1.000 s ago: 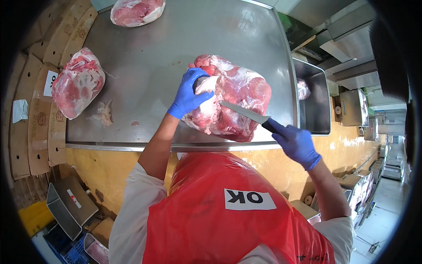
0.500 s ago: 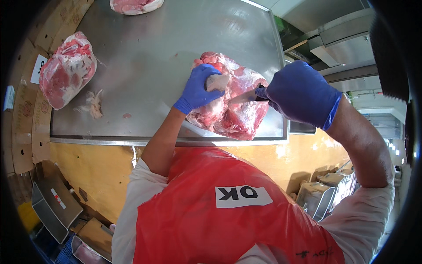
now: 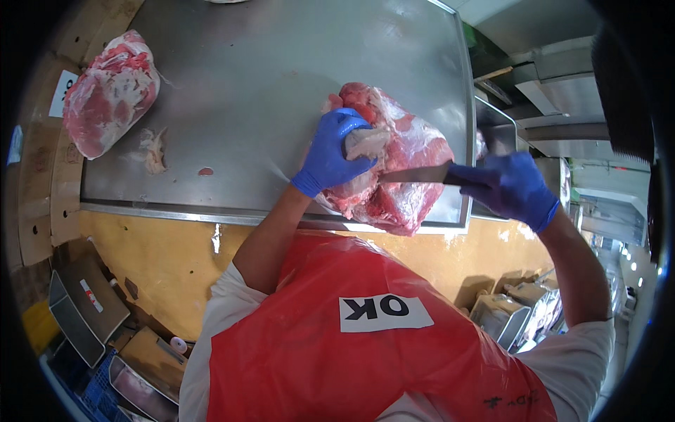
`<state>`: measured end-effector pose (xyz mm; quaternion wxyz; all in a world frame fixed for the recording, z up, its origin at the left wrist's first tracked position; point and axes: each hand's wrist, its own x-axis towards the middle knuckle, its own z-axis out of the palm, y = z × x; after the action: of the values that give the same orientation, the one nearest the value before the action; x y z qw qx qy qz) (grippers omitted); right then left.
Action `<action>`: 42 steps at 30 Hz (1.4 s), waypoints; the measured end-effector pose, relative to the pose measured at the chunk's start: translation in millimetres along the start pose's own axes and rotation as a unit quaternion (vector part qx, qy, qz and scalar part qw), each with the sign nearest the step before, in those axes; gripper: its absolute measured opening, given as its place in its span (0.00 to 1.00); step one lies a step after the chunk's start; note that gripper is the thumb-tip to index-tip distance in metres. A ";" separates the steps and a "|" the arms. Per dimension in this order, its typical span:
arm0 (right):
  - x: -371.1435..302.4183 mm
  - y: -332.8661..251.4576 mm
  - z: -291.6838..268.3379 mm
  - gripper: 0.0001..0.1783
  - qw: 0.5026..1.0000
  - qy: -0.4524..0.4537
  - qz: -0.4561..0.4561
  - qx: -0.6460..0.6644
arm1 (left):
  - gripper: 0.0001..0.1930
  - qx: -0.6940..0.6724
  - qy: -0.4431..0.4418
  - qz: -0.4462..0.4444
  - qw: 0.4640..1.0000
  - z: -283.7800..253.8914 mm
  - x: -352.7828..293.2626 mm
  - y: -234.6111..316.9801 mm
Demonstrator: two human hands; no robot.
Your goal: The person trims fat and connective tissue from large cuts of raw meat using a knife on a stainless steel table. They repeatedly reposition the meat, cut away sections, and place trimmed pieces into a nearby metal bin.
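Right hand [image 3: 517, 186]: we see it wrapped tight around the knife [image 3: 422, 174] handle, blade lying flat, edge into the meat.
Left hand [image 3: 330, 151]: fingers clamped on a pale fatty flap of the large cut [image 3: 397, 165], pulling it back, likely to open the seam for the blade.
Large cut: under both hands, at the near right edge of the steel table [image 3: 281, 84].
Scraps [image 3: 153, 149]: well left of the grip.
Second cut [image 3: 109, 91]: farther left, at the table's far corner.
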<state>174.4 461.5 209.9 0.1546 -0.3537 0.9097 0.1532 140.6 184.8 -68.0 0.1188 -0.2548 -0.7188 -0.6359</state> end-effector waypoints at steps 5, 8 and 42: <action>-60.3 -16.3 98.0 0.28 0.980 0.105 0.063 0.156 | 0.27 0.008 -0.009 -0.008 1.000 1.3 0.6 7.9; -66.7 -33.7 139.2 0.29 0.970 0.128 0.081 0.191 | 0.27 0.021 -0.029 -0.042 0.998 -7.5 6.6 13.0; -15.1 -107.3 -55.5 0.21 0.980 -0.128 0.152 0.008 | 0.27 -0.015 -0.025 -0.025 0.999 4.0 -4.6 4.6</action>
<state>249.5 373.6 247.9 0.2471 -0.1875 0.9267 0.2120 147.5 188.0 -66.9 0.0807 -0.2541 -0.7183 -0.6427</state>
